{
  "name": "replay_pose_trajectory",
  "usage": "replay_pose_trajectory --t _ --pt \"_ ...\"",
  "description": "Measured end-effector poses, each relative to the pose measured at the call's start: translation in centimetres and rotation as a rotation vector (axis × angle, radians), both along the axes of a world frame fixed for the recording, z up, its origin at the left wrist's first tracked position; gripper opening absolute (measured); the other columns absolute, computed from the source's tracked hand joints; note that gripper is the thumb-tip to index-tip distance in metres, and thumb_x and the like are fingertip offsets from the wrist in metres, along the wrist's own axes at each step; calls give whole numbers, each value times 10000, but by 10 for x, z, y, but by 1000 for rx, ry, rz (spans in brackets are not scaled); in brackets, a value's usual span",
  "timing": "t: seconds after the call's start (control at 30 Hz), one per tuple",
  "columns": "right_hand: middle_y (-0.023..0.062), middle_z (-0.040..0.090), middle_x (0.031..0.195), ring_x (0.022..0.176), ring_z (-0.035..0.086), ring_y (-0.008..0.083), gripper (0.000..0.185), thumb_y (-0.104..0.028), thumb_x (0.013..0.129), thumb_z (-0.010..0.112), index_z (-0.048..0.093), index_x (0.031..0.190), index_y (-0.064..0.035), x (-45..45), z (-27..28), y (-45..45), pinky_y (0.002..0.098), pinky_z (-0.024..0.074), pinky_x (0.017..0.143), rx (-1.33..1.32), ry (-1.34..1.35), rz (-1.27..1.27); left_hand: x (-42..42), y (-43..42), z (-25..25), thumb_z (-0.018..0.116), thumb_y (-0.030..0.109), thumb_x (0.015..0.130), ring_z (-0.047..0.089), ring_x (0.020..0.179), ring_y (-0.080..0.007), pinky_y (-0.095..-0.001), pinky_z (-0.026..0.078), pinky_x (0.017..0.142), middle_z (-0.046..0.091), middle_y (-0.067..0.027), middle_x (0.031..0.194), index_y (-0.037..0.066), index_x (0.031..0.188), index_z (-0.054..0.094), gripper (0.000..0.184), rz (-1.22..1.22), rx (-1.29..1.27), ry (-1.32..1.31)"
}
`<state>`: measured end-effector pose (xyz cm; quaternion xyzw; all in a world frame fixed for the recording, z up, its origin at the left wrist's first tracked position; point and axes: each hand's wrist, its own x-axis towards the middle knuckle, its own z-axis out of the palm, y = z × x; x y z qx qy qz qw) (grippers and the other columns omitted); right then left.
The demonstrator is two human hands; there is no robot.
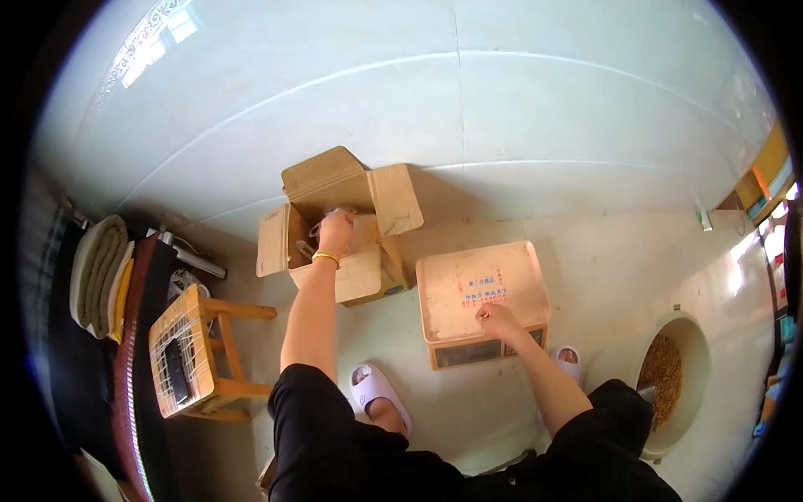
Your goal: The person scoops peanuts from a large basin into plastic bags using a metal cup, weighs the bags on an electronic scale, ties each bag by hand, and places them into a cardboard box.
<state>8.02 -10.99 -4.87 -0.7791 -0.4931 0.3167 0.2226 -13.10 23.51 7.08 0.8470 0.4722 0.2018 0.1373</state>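
Observation:
My left hand point(336, 233), with a yellow bangle point(326, 258) at the wrist, is at the mouth of an open cardboard box point(360, 280). Its fingers are closed, and what they hold is unclear. Something pale and looped, perhaps clear plastic or cord point(306, 248), shows beside it inside the box. Over the near edge of a tan, box-shaped stand point(443, 284) with red and blue printing is my right hand point(499, 321). Its fingers are pinched together; a tiny pale spot shows at the tips, too small to name.
Left of the box stands a wooden stool point(226, 386) with a black remote-like object point(176, 371) on its seat. Folded cloths point(102, 272) lie at far left. A pale bucket point(701, 368) of brown grains or pellets stands right. My feet wear lilac slippers point(391, 391). A tiled wall point(502, 109) rises behind.

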Motion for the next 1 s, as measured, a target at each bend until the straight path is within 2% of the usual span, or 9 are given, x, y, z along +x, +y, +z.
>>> replay_pose_trajectory --t 0.13,0.23,0.4,0.53,0.7,0.83,0.87,0.93,1.0 --pt "173 634 839 812 605 330 197 -176 792 488 656 809 -73 -8 18 -9 404 467 740 44 61 -10 5 -4 -9 603 112 722 598 878 -357 -410 473 783 636 -192 861 88 876 657 165 -18 -35 152" --pt "172 634 848 804 604 333 181 -172 769 513 663 824 -86 -3 0 -10 406 469 739 71 33 12 7 -20 18 571 77 725 590 933 -356 -415 463 821 636 -194 952 61 983 625 265 -2 -53 -53" --pt "140 654 888 834 625 270 141 -139 773 574 657 862 -67 -1 27 -5 347 485 737 -33 -11 96 -43 -28 73 592 93 736 560 996 -357 -416 456 849 568 -183 1115 39 1075 575 344 -39 93 -13" --pt "142 654 894 857 621 286 151 -167 775 570 661 857 -78 -4 22 -1 356 480 757 25 -87 168 -112 -91 124 613 109 758 590 891 -289 -377 482 792 582 -149 1034 68 1097 575 343 -39 -56 -53" --pt "159 650 910 883 610 308 178 -186 794 569 654 900 -69 1 72 9 383 469 784 -17 -113 256 -224 -209 145 608 86 779 610 701 -195 -298 490 662 614 -116 941 45 1082 584 307 65 -84 -41" --pt "160 642 951 917 605 302 192 -140 791 547 641 939 -62 7 178 -13 388 470 790 -48 -221 256 -322 -313 115 614 102 807 576 626 -121 -296 469 594 621 -89 718 2 957 624 180 164 -83 -10" --pt "160 638 971 940 601 305 195 -97 777 526 641 930 -62 8 193 -19 392 470 799 -73 -294 276 -345 -339 107 634 121 789 593 598 -212 -320 469 565 634 -114 682 12 832 659 120 297 -265 22" --pt "156 641 959 938 603 303 197 -101 773 525 639 929 -62 17 204 -35 392 472 797 -113 -342 286 -366 -398 116 620 192 831 566 589 -104 -291 456 538 611 -49 639 -11 793 652 209 425 -751 -84" --pt "151 643 947 935 604 300 200 -105 769 525 638 929 -62 14 219 -50 392 474 795 -140 -402 308 -396 -437 92 610 202 819 601 637 -146 -316 480 592 641 -74 700 18 828 667 193 260 -988 92"
